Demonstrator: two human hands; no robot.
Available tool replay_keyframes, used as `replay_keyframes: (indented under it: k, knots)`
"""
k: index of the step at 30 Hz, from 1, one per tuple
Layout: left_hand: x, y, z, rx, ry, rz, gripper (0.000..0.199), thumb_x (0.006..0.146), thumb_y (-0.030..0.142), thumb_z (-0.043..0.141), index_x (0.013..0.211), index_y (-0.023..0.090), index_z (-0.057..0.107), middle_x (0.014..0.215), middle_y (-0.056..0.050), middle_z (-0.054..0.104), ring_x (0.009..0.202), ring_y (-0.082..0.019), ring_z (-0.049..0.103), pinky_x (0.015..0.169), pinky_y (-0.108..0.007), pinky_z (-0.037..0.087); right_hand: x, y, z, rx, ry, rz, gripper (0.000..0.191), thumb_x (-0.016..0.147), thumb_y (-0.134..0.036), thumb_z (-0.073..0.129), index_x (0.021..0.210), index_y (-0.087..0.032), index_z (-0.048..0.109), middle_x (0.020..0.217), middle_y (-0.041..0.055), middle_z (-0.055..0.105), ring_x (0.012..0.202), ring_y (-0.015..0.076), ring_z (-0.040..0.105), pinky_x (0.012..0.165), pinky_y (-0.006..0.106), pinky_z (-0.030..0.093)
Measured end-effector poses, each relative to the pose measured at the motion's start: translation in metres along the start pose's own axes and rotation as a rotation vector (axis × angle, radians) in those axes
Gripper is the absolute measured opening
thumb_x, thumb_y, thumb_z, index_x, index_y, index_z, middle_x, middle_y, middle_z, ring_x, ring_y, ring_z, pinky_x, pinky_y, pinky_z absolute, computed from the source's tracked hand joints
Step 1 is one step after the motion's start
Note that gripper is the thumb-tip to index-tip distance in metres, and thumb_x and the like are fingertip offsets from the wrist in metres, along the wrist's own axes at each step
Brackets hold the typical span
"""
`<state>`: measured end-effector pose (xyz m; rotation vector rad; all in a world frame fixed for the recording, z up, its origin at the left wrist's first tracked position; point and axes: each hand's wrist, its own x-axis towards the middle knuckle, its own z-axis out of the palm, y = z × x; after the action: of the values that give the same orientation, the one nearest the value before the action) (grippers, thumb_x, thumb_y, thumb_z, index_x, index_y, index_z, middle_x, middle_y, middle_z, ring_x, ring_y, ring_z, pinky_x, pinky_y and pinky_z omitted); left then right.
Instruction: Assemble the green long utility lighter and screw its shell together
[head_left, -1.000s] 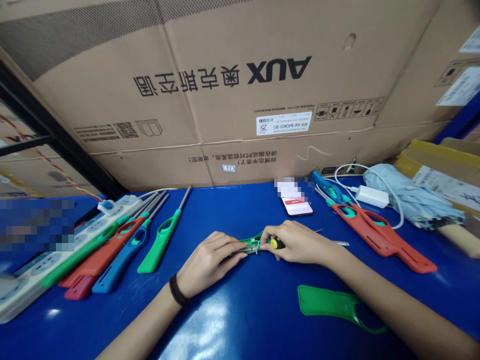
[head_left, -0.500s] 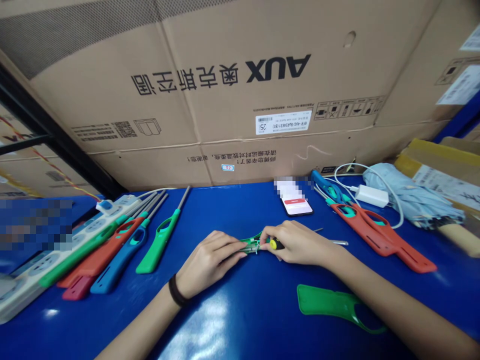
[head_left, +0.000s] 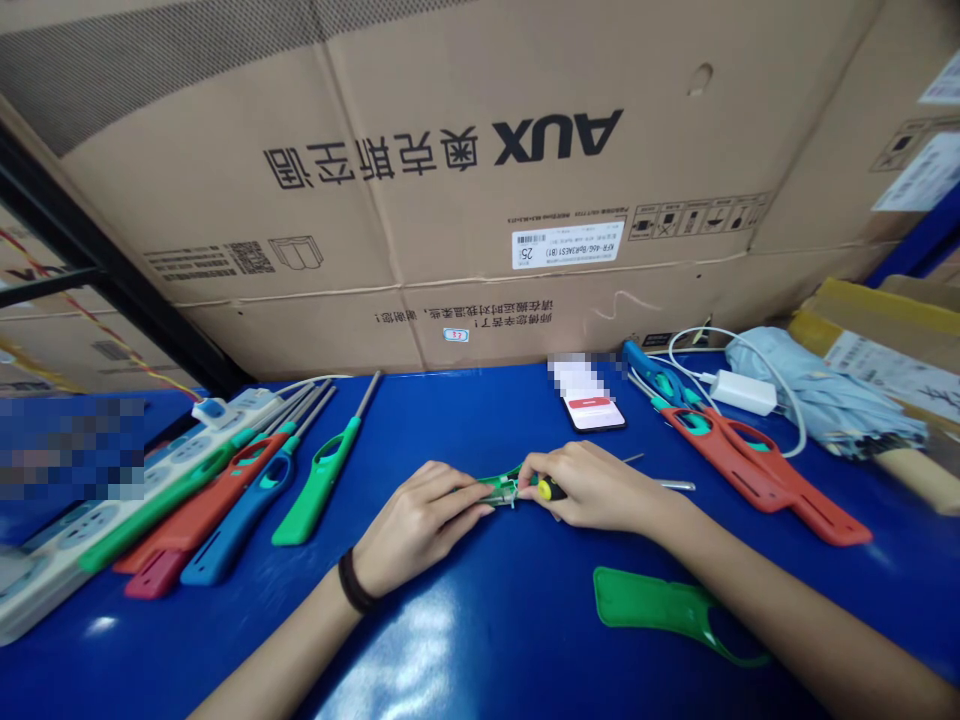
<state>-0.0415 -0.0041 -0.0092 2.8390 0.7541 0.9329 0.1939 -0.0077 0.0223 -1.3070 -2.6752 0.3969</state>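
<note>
My left hand point(head_left: 427, 510) is closed on an opened green stick lighter point(head_left: 501, 490), its fingers pinching the body from the left. Pale and metallic inner parts show in the gap between my hands. At the lighter's right side, my right hand point(head_left: 589, 485) grips a screwdriver point(head_left: 551, 489) with a black and yellow handle; its tip is hidden by the fingers. A thin metal rod point(head_left: 634, 457) and the end of a silver tool point(head_left: 679, 485) stick out beyond my right hand. A loose green shell half point(head_left: 649, 598) lies below my right forearm.
Several stick lighters, including a green one point(head_left: 315, 490) and a blue one point(head_left: 232, 525), lie left beside a power strip point(head_left: 75, 530). A phone point(head_left: 596, 405) is behind my hands. Orange lighters point(head_left: 727, 460), a charger point(head_left: 742, 392) and a folded umbrella point(head_left: 817, 390) are right. A large carton point(head_left: 450, 230) stands behind.
Almost nothing differs. My right hand and the screwdriver have shifted very slightly; both hands keep their grip on the same things.
</note>
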Motion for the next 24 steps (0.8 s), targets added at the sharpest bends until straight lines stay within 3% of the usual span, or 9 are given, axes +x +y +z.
replay_keyframes:
  k: [17,24]
  knots:
    - [0.0015,0.0016,-0.0001,-0.009,0.053,-0.029,0.018,0.089,0.023,0.057,0.104,0.019,0.066,0.087,-0.005,0.07,0.075,-0.014,0.063,0.071,-0.029,0.053,-0.0004,0.0029,-0.0037,0.064,0.013,0.008,0.016,0.088,-0.029,0.056,0.098,-0.021,0.066,0.076,0.0015,0.071,0.066,0.0178,0.064,0.055,0.024,0.035]
    - [0.0015,0.0024,-0.001,-0.029,0.051,-0.031,0.017,0.089,0.023,0.058,0.104,0.019,0.066,0.088,-0.005,0.07,0.077,-0.014,0.063,0.072,-0.029,0.052,0.0001,0.0013,-0.0001,0.048,0.014,-0.016,0.017,0.09,-0.028,0.052,0.098,-0.021,0.066,0.087,0.004,0.072,0.077,0.0202,0.066,0.062,0.026,0.04]
